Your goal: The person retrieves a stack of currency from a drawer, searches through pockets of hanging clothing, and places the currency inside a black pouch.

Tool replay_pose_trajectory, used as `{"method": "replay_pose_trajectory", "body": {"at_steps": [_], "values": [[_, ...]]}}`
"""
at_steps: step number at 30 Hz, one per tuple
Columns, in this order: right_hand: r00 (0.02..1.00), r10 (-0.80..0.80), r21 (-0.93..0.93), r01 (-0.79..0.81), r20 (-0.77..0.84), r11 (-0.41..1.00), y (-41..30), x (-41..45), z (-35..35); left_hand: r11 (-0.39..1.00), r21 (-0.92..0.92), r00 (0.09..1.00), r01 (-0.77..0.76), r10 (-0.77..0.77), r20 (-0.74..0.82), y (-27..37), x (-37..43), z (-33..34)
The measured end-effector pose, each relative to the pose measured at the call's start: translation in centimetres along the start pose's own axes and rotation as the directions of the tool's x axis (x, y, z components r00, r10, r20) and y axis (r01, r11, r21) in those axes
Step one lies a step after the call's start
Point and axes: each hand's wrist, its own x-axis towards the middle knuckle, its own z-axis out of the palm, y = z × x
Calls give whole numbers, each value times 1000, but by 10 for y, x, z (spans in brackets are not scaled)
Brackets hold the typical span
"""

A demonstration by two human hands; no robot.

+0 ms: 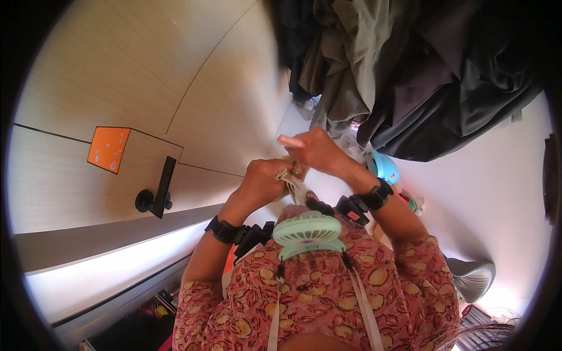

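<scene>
My left hand (pixel 265 180) is closed around a bunched piece of beige cloth (pixel 295 186), whose folds hang below the fist. Just right of it and slightly farther out is my right hand (pixel 320 151), its fingers curled over the upper part of the cloth. A pale pink, blurred shape (pixel 290 141) juts left from the right hand; I cannot tell whether it is a finger or a small object. Whether the right fingers grip the cloth is hidden. Each wrist wears a black strap with a small black device. A mint-green neck fan (pixel 307 230) hangs at my chest.
Dark and olive garments (pixel 351 57) hang ahead and to the right. Below them stands a light blue bucket (pixel 383 167). At left is a pale wooden door (pixel 210 131) with a black lever handle (pixel 163 188) and an orange sticker (pixel 109 149). A grey stool-like object (pixel 472 278) stands right.
</scene>
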Motion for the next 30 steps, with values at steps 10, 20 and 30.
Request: {"method": "replay_pose_trajectory", "body": {"at_steps": [10, 20, 30], "values": [[991, 136, 162, -136, 13, 977, 7, 0, -8, 437, -861, 811, 261, -583, -50, -12, 0, 4], [985, 123, 533, -42, -118, 845, 15, -19, -12, 22, -997, 672, 70, -739, 31, -34, -12, 26], [969, -200, 291, 151, 145, 945, 22, -31, -12, 134, -985, 525, 108, -849, -58, -29, -3, 45]]}}
